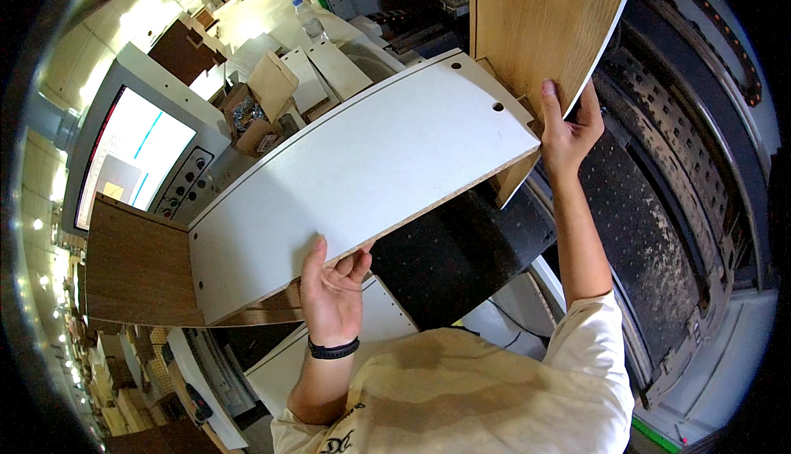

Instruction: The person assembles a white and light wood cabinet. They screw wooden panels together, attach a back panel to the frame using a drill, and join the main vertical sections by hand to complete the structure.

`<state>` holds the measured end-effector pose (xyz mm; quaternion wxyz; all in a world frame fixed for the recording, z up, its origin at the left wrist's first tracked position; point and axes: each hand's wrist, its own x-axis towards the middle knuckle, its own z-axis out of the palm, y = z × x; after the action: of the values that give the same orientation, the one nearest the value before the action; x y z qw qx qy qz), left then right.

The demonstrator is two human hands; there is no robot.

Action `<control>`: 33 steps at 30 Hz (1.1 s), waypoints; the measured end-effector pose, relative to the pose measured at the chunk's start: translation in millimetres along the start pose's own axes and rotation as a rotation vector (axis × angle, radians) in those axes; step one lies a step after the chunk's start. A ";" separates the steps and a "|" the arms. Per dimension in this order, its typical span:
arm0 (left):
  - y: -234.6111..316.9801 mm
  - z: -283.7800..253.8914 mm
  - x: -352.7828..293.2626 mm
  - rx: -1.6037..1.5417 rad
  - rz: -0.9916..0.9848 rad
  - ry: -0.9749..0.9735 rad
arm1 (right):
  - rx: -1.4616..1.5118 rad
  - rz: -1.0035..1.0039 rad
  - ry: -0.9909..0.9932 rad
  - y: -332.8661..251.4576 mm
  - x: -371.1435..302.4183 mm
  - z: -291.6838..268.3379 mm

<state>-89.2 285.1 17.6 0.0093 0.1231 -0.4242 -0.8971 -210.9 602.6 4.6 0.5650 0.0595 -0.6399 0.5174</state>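
In front of me is a partly assembled cabinet frame, its long white panel tilted, with small dark holes at both ends. Brown wood-grain boards join its ends: one end board at the left, and a lighter, taller one at the right. My left hand, with a black wristband, grips the white panel's near edge, thumb on top and fingers curled beneath. At the right corner, my right hand clasps the edge of the lighter end board, thumb on its inner face. Some fingers are hidden behind the boards.
A lit screen with control knobs stands at the left. Beyond the frame are an open cardboard box of small parts, loose white boards and a clear bottle. Dark machinery curves along the right.
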 end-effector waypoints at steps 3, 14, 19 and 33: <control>1.6 0.2 0.2 -0.001 0.004 -0.004 | -0.015 0.062 -0.012 -3.9 -3.3 -3.2; 1.2 -0.6 1.0 -0.015 0.003 -0.042 | 0.009 0.065 -0.017 -5.5 1.2 1.9; 0.9 -0.5 2.0 -0.023 -0.001 -0.058 | 0.037 0.072 -0.021 -5.3 4.0 2.8; -4.2 7.8 -1.3 -0.011 0.012 0.009 | -0.019 0.074 0.000 -2.3 -1.9 -9.0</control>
<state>-89.4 293.9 19.4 0.0171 0.1245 -0.4198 -0.8989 -202.8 607.2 3.0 0.5460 0.0304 -0.6465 0.5320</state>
